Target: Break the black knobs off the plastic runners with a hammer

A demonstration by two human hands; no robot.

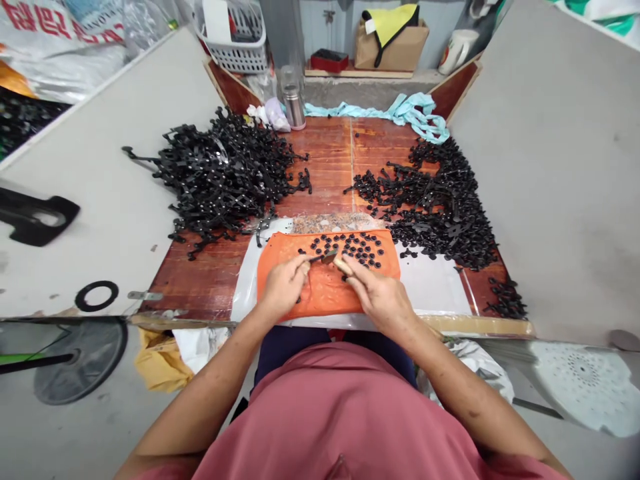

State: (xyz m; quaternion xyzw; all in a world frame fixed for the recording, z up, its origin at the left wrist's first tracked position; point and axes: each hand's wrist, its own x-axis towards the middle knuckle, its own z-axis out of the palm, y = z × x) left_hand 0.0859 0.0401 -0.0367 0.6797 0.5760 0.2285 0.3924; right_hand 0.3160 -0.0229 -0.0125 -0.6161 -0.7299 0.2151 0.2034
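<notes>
My left hand (284, 285) and my right hand (379, 297) rest on an orange mat (325, 293) at the near edge of a wooden table (210, 273). The left fingers pinch a small dark piece (323, 257). My right hand is curled, its fingertips around a pale handle-like object (342, 265) that meets that piece. Several small round black parts (357, 245) lie on the far part of the mat, just beyond both hands.
A big tangle of black plastic parts (225, 177) lies at the table's left, another pile (435, 203) at the right. Grey boards (555, 167) flank the table. A metal flask (294, 107), teal cloth (415, 113) and white basket (237, 40) stand behind.
</notes>
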